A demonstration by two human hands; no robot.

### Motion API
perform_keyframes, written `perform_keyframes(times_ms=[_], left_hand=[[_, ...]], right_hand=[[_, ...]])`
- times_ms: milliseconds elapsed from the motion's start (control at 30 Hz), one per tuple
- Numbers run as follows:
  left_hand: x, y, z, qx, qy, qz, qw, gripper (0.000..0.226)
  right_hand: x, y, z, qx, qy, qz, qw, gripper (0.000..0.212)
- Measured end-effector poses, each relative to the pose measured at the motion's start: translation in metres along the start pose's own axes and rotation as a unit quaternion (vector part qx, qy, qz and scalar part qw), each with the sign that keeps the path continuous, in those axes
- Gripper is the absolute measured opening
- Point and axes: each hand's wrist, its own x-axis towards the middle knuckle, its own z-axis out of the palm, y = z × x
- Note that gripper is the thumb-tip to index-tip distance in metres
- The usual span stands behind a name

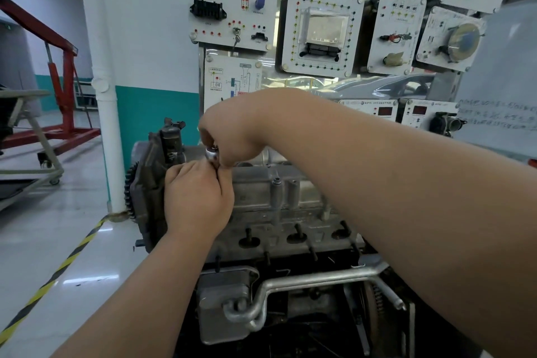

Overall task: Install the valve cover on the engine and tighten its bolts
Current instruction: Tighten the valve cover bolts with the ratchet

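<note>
Already seated, the grey valve cover (pixel 258 186) tops the engine (pixel 279 225) mid-frame. At the cover's nine o'clock end my right hand (pixel 232 136) pinches a shiny socket (pixel 211 154). My left hand (pixel 197 197) curls just below; whether it grips anything I cannot tell. If the socket tilts, it could slip off or cross-thread the bolt.

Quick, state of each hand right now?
Left hand: fingers curled, contents hidden; cannot be told.
Right hand: pinches the shiny round silver metal tool head.
</note>
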Motion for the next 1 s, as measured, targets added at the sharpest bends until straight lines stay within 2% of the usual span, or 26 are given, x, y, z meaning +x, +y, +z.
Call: perform_keyframes(times_ms=[67, 100, 133, 167, 233, 300, 333, 367, 467, 567, 700, 800, 900, 1000], left_hand=[[-0.003, 0.013, -0.002, 0.007, 0.015, -0.007, 1.000, 0.052], [0.000, 0.016, -0.004, -0.018, 0.000, -0.012, 1.000, 0.052], [0.002, 0.016, -0.003, -0.016, 0.018, 0.001, 1.000, 0.049], [0.000, 0.013, -0.003, -0.031, 0.028, 0.001, 0.999, 0.045], [-0.005, 0.019, -0.008, -0.073, 0.018, -0.012, 0.997, 0.035], [-0.007, 0.026, -0.007, -0.136, -0.008, -0.033, 0.990, 0.034], [-0.005, 0.025, -0.002, -0.145, 0.014, -0.041, 0.988, 0.033], [-0.004, 0.019, 0.002, -0.129, 0.008, -0.051, 0.990, 0.035], [-0.001, 0.011, 0.001, -0.024, 0.030, 0.046, 0.998, 0.033], [0.002, 0.007, -0.002, 0.034, 0.061, 0.049, 0.996, 0.038], [0.002, 0.004, 0.004, 0.099, 0.112, 0.093, 0.984, 0.041], [0.005, 0.002, 0.003, 0.086, 0.109, 0.090, 0.986, 0.045], [0.002, 0.003, 0.004, 0.085, 0.122, 0.096, 0.984, 0.037], [0.003, 0.004, 0.005, 0.059, 0.116, 0.090, 0.987, 0.030]], right_hand=[[0.001, 0.002, 0.004, 0.001, 0.012, -0.003, 1.000, 0.028], [0.002, 0.002, 0.003, -0.002, 0.010, 0.000, 1.000, 0.022], [0.003, 0.001, 0.003, 0.002, 0.008, 0.004, 1.000, 0.013], [0.003, 0.001, 0.003, 0.010, 0.008, 0.008, 1.000, 0.014], [0.002, -0.003, 0.003, 0.026, 0.000, 0.005, 1.000, 0.027], [0.001, -0.007, 0.005, 0.073, 0.017, 0.007, 0.997, 0.036], [0.001, -0.008, 0.005, 0.091, 0.032, 0.009, 0.995, 0.039], [0.001, -0.009, 0.005, 0.101, 0.040, 0.010, 0.994, 0.039], [0.004, -0.006, 0.003, 0.101, 0.015, 0.004, 0.995, 0.031], [0.004, 0.000, 0.006, 0.084, 0.013, -0.008, 0.996, 0.016], [0.001, 0.005, 0.010, 0.057, 0.037, -0.020, 0.998, 0.030], [-0.001, 0.005, 0.010, 0.032, 0.055, -0.033, 0.997, 0.031], [-0.003, 0.002, 0.009, 0.016, 0.056, -0.031, 0.998, 0.032], [-0.003, 0.004, 0.008, 0.012, 0.045, -0.008, 0.999, 0.020]])
